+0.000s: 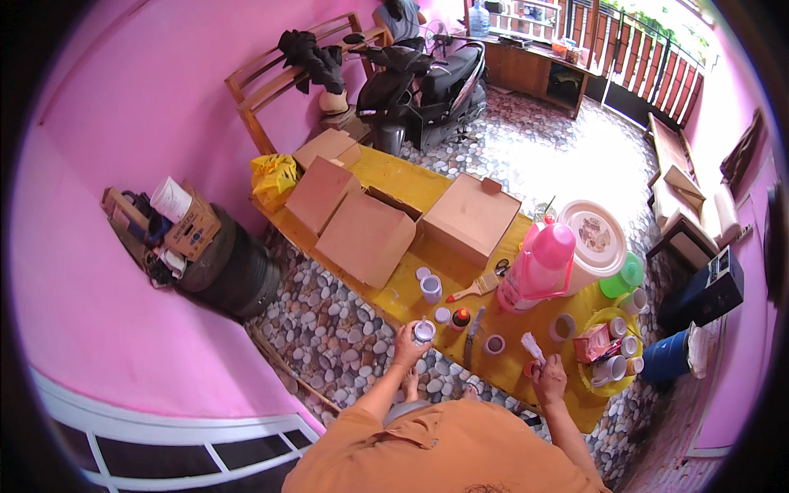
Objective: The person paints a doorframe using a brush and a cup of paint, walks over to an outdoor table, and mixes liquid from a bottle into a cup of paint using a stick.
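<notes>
My left hand [407, 347] is closed round a small open pot [424, 331] with a pale rim, off the table's near edge. In my right hand [550, 380] is a brush [533, 348], its pale lilac head pointing up and its grip mostly hidden by my fingers. Between the hands, on the yellow table [403, 306], stand a dark bottle with a red top [460, 319], a small white lid or pot [442, 315], an open jar [431, 287] and a pale cup [495, 345]. A flat paintbrush [474, 287] with a red handle lies farther back.
Brown cardboard boxes [366, 238] cover the table's left and middle. At right stand a pink jug [538, 267], a large lidded tub [593, 238] and a yellow basket [585, 371] with mugs. Beyond are a motorbike [423, 90] and another person [399, 20]. A black drum [234, 267] stands left.
</notes>
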Available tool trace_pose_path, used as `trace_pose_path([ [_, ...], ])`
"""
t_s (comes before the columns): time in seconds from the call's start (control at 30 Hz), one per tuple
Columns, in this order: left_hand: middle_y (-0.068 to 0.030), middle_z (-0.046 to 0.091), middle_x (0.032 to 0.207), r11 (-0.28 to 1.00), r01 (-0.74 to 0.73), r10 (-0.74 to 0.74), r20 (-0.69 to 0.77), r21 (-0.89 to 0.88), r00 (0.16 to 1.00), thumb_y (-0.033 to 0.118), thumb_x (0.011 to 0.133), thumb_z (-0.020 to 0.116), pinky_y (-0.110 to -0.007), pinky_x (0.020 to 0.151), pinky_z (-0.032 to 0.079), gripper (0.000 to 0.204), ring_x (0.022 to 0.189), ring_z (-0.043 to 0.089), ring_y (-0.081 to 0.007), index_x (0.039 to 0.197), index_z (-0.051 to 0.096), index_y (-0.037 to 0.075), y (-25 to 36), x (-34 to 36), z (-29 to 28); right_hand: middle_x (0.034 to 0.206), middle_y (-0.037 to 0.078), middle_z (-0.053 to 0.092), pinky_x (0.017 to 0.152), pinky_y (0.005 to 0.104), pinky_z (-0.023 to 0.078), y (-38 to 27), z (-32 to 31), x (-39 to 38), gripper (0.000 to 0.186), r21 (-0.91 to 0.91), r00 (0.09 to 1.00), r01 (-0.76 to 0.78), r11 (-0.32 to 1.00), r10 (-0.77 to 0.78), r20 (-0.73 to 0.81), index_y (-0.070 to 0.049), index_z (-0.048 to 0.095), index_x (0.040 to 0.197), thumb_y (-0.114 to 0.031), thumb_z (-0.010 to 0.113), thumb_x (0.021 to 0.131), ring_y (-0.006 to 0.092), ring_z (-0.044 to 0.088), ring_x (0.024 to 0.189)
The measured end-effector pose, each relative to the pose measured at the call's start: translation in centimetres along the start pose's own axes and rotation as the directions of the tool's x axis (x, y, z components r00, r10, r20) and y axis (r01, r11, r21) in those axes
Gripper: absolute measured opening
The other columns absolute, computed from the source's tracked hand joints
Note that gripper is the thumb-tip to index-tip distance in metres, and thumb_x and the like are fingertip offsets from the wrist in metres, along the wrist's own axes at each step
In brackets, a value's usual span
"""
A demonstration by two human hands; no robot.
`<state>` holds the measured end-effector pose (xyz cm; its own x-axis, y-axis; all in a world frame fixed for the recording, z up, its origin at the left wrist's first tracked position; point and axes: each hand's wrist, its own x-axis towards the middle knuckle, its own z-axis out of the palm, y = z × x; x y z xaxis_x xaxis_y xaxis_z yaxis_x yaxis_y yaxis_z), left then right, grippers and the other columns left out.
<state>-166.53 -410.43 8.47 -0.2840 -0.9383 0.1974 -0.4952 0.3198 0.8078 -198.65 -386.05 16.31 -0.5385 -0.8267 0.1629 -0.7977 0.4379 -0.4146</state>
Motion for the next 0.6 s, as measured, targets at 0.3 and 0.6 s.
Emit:
trace_pose_path([
  [0.3,-0.0153,0.066,0.116,0.999,0.023,-0.019,0.085,-0.039,0.996,0.027,0.068,0.087,-0.047,0.1,0.048,0.067,0.113,0.059,-0.0373,0.127,0.059,0.01,-3.9,2.9,0.5,0.099,0.023,0.057,0.076,0.0524,0.05,-0.7,0.2,-0.9,0.016,-0.021,0.994,-0.066,0.998,0.064,-0.09,0.001,0.054,0.094,-0.014,0.056,0.088,0.0449,0.061,0.09],
  [0.6,-0.0172,0.065,0.117,0.998,-0.049,0.052,0.112,-0.033,0.992,0.025,0.069,0.085,-0.049,0.099,0.048,0.066,0.112,0.059,-0.0401,0.126,0.057,0.01,-5.4,4.4,0.1,0.097,0.023,0.058,0.074,0.0526,0.051,-2.0,-0.6,-1.8,0.032,-0.087,0.981,-0.175,0.981,0.166,-0.1,0.0,0.055,0.094,-0.032,0.06,0.097,0.0454,0.062,0.087],
])
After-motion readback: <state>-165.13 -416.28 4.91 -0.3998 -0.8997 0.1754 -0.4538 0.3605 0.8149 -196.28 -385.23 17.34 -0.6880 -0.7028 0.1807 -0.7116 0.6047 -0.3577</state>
